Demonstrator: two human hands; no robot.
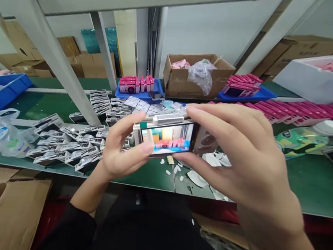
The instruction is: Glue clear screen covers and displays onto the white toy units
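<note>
Between both hands, above the bench, is a small digital camera (168,139) with a pale body. Its lit screen faces me and shows pink boxes and the cardboard box across the bench. My left hand (125,148) pinches the left end, thumb at the screen's lower corner and index finger along the top edge. Around the right end, my right hand (237,151) has its fingers on top and its thumb underneath. Rows of similar small cameras (67,143) lie on the green bench (149,178) to the left of my left hand.
Blue trays (161,88) of pink boxes (130,84) flank an open cardboard box (191,80) at the back. A row of pink boxes (306,111) runs right, behind a patterned bottle (303,140). White scraps (198,179) lie below my hands. A slanted metal post (61,60) stands left.
</note>
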